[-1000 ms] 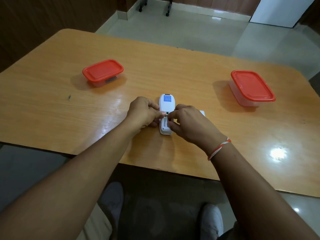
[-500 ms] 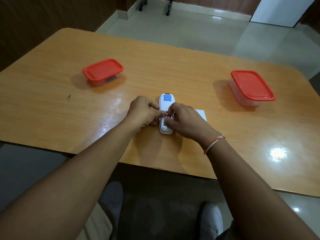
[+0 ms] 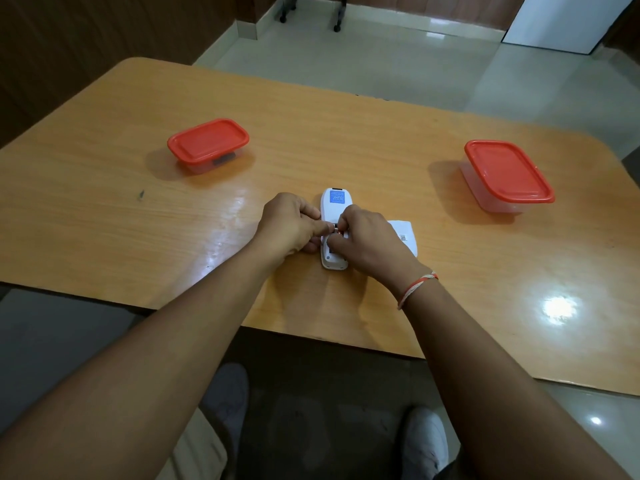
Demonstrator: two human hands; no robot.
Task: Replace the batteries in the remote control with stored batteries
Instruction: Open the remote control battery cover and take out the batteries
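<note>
The white remote control [image 3: 333, 216] lies face-down near the table's [image 3: 104, 209] front edge, between both hands, its long axis running away from the person, blue-labelled end farthest. The left hand [image 3: 289, 225] curls against its left side; the right hand [image 3: 367, 242] pinches fingertips into the open battery compartment, though what they hold is unclear.
</note>
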